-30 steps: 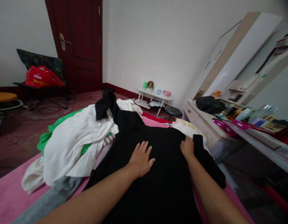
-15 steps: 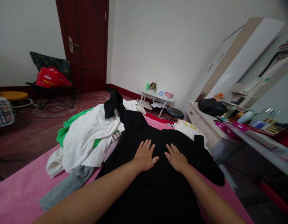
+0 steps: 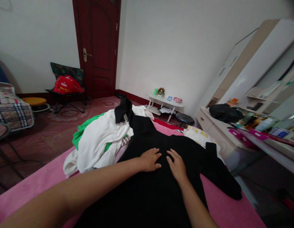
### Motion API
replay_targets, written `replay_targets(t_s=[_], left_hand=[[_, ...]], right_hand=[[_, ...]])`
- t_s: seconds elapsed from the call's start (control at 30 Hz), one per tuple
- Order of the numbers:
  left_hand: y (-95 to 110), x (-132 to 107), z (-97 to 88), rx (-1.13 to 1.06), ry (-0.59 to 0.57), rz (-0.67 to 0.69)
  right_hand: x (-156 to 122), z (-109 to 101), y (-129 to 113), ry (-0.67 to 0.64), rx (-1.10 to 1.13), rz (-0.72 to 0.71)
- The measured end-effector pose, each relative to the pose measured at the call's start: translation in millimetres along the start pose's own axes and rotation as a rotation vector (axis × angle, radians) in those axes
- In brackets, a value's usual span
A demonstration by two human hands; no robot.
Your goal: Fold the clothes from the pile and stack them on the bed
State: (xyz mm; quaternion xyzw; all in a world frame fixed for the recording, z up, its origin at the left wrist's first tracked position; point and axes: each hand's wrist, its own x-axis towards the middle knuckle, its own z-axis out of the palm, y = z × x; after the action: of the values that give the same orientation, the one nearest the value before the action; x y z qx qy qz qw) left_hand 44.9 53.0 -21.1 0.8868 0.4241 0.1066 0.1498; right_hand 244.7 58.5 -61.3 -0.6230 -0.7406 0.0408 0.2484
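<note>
Black garment (image 3: 161,190) under left hand (image 3: 150,159) and right hand (image 3: 177,165), both pressed flat, fingers spread

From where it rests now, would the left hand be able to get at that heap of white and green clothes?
Probably yes. The left hand lies flat and open on the black garment, and the white and green pile sits right beside it to the left on the pink bed cover, with nothing between them.

Beside you lies a white and green clothes pile (image 3: 101,142), with a dark red door (image 3: 99,47) and small white table (image 3: 164,101) beyond.
</note>
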Motion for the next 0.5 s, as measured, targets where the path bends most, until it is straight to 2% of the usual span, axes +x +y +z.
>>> replay_targets(t_s=[0.07,0.13,0.17,0.23,0.27,0.3,0.37,0.43,0.5], left_hand=[[-16.8,-3.9,-29.3,-0.045,-0.048,0.039],[-37.9,-10.2,-64.5,-0.030,0.056,-0.012],[-49.5,-14.3,-82.8,0.008,0.169,-0.067],[-73.5,-23.6,-117.1,0.187,0.520,-0.220],[-85.4,-28.4,-131.7,0.276,0.637,-0.308],[-97.0,-32.8,-143.8,0.342,0.698,-0.397],[-117.7,-39.7,-160.5,0.390,0.680,-0.593],[-133.1,-43.2,-170.4,0.360,0.559,-0.762],[-140.8,-43.4,-180.1,0.309,0.444,-0.867]], right_hand=[[1.9,-1.3,2.8,0.022,0.033,-0.004],[2.7,-1.0,3.1,0.033,0.045,-0.001],[2.6,-0.5,2.7,0.036,0.050,0.002],[1.9,0.5,1.3,0.038,0.057,0.009],[1.3,0.7,0.5,0.040,0.057,0.012],[0.7,0.5,-0.4,0.043,0.057,0.014],[-0.7,-0.7,-2.5,0.051,0.056,0.012],[-1.8,-2.7,-4.5,0.060,0.062,0.007],[-2.5,-4.4,-6.0,0.069,0.072,0.004]])
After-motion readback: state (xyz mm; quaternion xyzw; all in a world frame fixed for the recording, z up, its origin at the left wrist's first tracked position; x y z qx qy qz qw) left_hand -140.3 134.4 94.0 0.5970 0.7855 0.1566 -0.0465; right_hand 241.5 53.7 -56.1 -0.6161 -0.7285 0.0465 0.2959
